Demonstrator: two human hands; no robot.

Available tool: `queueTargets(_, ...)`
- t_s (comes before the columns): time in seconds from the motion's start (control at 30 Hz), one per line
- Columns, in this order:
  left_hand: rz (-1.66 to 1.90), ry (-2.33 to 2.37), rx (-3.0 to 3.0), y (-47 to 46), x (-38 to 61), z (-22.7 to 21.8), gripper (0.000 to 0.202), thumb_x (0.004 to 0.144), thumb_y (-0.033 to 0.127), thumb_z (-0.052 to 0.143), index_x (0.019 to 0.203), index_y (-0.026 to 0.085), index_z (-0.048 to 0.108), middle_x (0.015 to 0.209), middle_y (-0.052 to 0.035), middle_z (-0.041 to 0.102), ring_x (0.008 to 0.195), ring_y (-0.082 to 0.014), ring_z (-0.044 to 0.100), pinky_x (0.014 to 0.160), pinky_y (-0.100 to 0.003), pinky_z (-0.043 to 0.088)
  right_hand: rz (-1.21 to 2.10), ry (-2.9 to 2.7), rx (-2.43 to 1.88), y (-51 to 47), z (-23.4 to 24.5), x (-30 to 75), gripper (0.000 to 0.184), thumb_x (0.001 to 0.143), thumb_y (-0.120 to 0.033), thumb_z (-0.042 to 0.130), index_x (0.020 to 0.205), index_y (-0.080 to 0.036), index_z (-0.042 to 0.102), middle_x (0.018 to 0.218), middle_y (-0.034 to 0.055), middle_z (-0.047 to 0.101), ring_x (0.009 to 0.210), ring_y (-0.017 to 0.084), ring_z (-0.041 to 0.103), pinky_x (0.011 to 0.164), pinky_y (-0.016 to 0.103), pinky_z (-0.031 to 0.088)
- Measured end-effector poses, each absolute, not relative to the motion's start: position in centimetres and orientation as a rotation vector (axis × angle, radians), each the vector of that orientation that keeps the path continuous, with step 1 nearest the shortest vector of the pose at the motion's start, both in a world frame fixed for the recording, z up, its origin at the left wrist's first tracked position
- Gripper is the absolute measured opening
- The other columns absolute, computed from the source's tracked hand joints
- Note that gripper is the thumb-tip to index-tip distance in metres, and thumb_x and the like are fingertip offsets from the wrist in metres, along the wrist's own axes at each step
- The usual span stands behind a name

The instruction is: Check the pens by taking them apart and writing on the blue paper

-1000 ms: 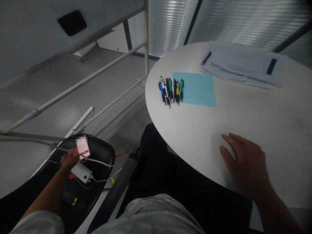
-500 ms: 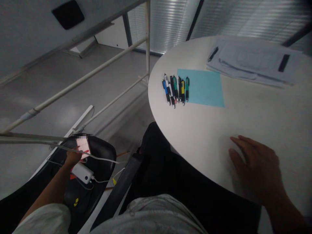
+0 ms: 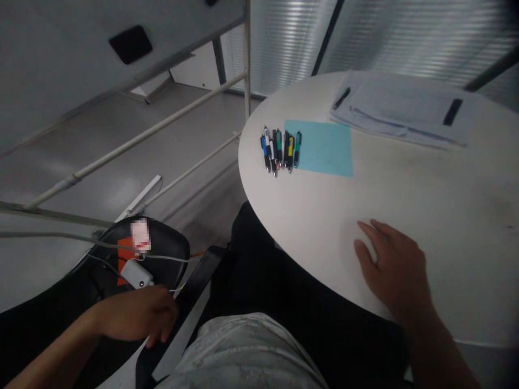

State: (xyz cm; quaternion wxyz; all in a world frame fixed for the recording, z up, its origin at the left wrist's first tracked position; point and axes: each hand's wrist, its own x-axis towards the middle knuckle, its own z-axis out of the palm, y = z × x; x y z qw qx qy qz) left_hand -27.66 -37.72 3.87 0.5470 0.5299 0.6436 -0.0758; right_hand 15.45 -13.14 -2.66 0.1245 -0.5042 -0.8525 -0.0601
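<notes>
Loosely bent and a little apart, the fingers of my left hand (image 3: 140, 313) point down over the black armrest (image 3: 178, 302). No object shows in them; I cannot tell whether they touch the armrest. Just beyond that hand, a white power bank (image 3: 137, 274) with cables lies on a black chair seat (image 3: 170, 243). A lit phone (image 3: 141, 237), blurred out, is behind it. My right hand (image 3: 395, 265) rests open on the white round table (image 3: 308, 210). Several pens (image 3: 279, 151) lie in a bunch partly over a light blue sheet (image 3: 326, 148), farther off.
A stack of papers (image 3: 389, 108) with a dark pen (image 3: 343, 98) on it lies at the table's far side. White metal rails (image 3: 162, 121) of a stand run along the left. A grey cable (image 3: 81, 237) crosses above the chair. An orange piece (image 3: 125, 251) lies under the phone.
My left hand has come back from the phone toward the armrest, nearer my body. My right hand stays spread on the table. The view has shifted slightly.
</notes>
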Motion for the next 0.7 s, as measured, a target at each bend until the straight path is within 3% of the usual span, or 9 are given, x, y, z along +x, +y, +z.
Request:
queueTargets(0.07,-0.074,1.180,1.337,-35.5,-23.1,5.5,0.027,0.079,0.015,0.045,0.077,0.021,0.071,0.064,-0.0015,0.068,0.059,-0.0146,0.063,0.059,-0.024,0.049,-0.174,-2.493,-1.458,-13.2,-2.6,15.4,0.043,0.094,-0.037,0.041,0.126,-0.013,0.057,0.129,0.0167,0.057,0.121,0.030,0.052,0.101,0.043,0.039)
queueTargets(0.17,0.189,1.095,1.574,-32.5,-17.3,6.6,0.029,0.081,0.009,0.040,0.083,0.020,0.067,0.076,-0.0024,0.069,0.069,-0.0127,0.064,0.066,-0.021,0.048,-0.139,-2.492,-1.446,-13.3,-2.6,15.4,0.043,0.094,-0.036,0.042,0.128,-0.014,0.056,0.131,0.0164,0.056,0.122,0.031,0.050,0.101,0.045,0.039)
queueTargets(0.33,0.592,1.380,2.008,-26.9,-11.8,6.3,0.024,0.084,0.016,0.043,0.092,0.019,0.066,0.080,-0.0057,0.065,0.077,-0.0168,0.060,0.074,-0.029,0.049,-0.097,-2.451,-1.446,-13.4,-2.7,15.3,0.043,0.093,-0.035,0.044,0.129,-0.016,0.055,0.131,0.0161,0.056,0.121,0.031,0.050,0.097,0.048,0.040)
queueTargets(0.47,0.921,1.660,2.085,-20.7,-10.1,5.2,0.029,0.090,0.022,0.041,0.108,0.017,0.063,0.102,-0.0106,0.062,0.099,-0.0211,0.057,0.090,-0.038,0.047,-0.077,-2.405,-1.506,-13.7,-1.9,14.9,0.040,0.093,-0.034,0.044,0.127,-0.018,0.056,0.130,0.0140,0.057,0.118,0.031,0.051,0.094,0.048,0.041)
queueTargets(0.57,0.960,1.695,2.202,-16.1,-9.4,3.8,0.035,0.090,0.024,0.043,0.120,0.015,0.059,0.114,-0.0126,0.057,0.110,-0.0232,0.052,0.097,-0.041,0.043,-0.014,-2.391,-1.543,-12.8,-0.9,14.5,0.038,0.092,-0.032,0.045,0.126,-0.019,0.057,0.124,0.0121,0.060,0.112,0.029,0.053,0.092,0.045,0.041)
queueTargets(0.7,0.888,1.773,2.278,-11.7,-7.9,1.2,0.038,0.087,0.019,0.045,0.121,0.011,0.057,0.115,-0.0154,0.056,0.109,-0.0243,0.051,0.097,-0.042,0.042,0.062,-2.266,-1.623,-10.4,-0.2,14.0,0.034,0.092,-0.028,0.042,0.118,-0.017,0.061,0.113,0.0122,0.064,0.103,0.027,0.055,0.087,0.042,0.042)
